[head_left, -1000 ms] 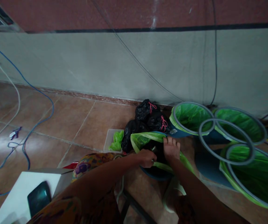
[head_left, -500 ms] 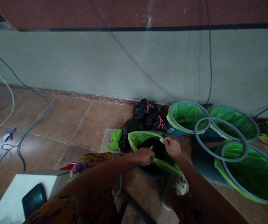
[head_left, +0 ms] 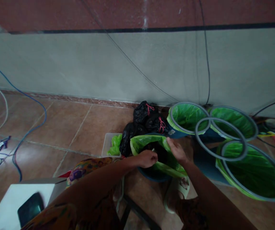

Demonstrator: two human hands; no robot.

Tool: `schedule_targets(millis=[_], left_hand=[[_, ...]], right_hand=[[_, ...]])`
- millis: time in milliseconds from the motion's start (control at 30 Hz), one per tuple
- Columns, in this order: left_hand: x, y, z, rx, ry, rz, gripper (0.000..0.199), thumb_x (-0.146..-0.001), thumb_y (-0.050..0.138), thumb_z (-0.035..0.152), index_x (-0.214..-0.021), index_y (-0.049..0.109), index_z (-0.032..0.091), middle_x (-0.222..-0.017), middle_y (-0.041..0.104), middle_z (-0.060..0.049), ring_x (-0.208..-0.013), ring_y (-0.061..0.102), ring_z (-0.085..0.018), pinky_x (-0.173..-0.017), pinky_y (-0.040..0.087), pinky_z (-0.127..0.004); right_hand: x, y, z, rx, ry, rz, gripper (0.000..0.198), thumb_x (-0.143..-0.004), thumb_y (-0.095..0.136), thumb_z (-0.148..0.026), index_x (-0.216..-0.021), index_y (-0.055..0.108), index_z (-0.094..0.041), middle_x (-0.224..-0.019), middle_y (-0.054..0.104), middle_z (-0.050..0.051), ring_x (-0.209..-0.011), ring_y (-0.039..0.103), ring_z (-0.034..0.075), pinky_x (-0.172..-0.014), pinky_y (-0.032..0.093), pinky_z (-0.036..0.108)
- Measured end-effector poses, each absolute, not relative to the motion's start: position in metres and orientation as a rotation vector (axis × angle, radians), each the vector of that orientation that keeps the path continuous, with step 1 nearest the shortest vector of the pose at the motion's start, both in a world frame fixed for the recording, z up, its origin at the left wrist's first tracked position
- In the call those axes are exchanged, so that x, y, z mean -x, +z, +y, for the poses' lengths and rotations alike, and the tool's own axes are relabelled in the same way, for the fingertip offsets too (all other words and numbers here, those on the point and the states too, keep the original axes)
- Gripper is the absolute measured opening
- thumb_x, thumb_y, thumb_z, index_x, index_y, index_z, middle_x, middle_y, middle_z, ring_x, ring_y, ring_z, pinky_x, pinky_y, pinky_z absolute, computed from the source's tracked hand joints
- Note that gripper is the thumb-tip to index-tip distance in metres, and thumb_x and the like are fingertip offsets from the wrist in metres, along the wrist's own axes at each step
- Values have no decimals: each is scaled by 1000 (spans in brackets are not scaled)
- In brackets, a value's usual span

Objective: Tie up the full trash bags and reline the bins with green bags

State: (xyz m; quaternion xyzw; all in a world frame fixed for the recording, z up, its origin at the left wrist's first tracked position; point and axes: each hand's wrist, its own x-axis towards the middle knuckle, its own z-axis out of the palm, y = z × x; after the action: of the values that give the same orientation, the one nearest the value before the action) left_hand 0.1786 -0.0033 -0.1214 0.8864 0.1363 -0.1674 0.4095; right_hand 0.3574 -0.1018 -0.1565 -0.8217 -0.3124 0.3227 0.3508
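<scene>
A green garbage bag [head_left: 149,139] lines a blue trash bin [head_left: 156,177] between my feet, its edge folded out over the rim. My left hand [head_left: 148,158] is closed at the near side of the bag's mouth, with the edge of the bag at its fingers. On the right side of the mouth, my right hand [head_left: 177,150] lies against the bag with fingers stretched out. The inside of the bin is dark, and something small and pale shows beside my left hand.
Three lined bins with grey rims stand at right, among them the nearest bin [head_left: 252,172]. A loose grey ring [head_left: 200,140] lies across them. Knotted black bags [head_left: 130,134] and a clear tub [head_left: 105,143] of green bags sit left. A phone [head_left: 30,207] rests on a white box [head_left: 8,198].
My right hand has loosened from a pinch on the bag's edge, and its fingers are now straight against it. My left hand stays closed near the same spot. The view has shifted slightly.
</scene>
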Motion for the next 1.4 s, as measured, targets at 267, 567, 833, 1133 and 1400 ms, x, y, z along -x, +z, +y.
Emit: schedule_targets(millis=[267,567,833,1133,1400], left_hand=[[-178,-117,-3,-2163,-321,328,19,-83,55,14,-87,73,16,-80,71,-1,-72,62,-12,-66,42,-19],[-178,-115,2,-2220,-179,243,17,-81,56,11,-84,72,17,-82,71,-1,-75,63,-12,-71,44,-20],[-180,-108,0,-2193,-57,211,18,-78,55,8,-78,70,18,-80,70,0,-79,62,-13,-77,44,-23],[-187,-52,15,-1701,187,190,12,-85,57,24,-83,62,14,-74,63,-2,-67,56,-11,-66,44,-21],[-189,-43,28,-1649,273,295,17,-85,57,31,-81,60,14,-70,60,1,-63,54,-9,-62,42,-20]], right_hand=[[-344,-148,-99,2528,428,-1040,37,-91,43,-43,-100,68,-19,-94,72,12,-85,66,24,-78,44,35],[-356,-131,-95,1974,390,-731,36,-80,57,-51,-84,71,-18,-88,71,8,-83,64,23,-80,48,36],[-354,-87,-93,1719,522,-624,29,-78,63,-47,-78,70,-19,-76,69,2,-74,61,17,-72,46,29],[-353,-86,-99,1967,651,-865,38,-83,52,-52,-69,63,-19,-62,60,0,-59,50,14,-60,36,28],[-332,-46,-96,1709,713,-843,38,-83,57,-56,-74,62,-19,-65,61,1,-61,52,14,-60,40,26]])
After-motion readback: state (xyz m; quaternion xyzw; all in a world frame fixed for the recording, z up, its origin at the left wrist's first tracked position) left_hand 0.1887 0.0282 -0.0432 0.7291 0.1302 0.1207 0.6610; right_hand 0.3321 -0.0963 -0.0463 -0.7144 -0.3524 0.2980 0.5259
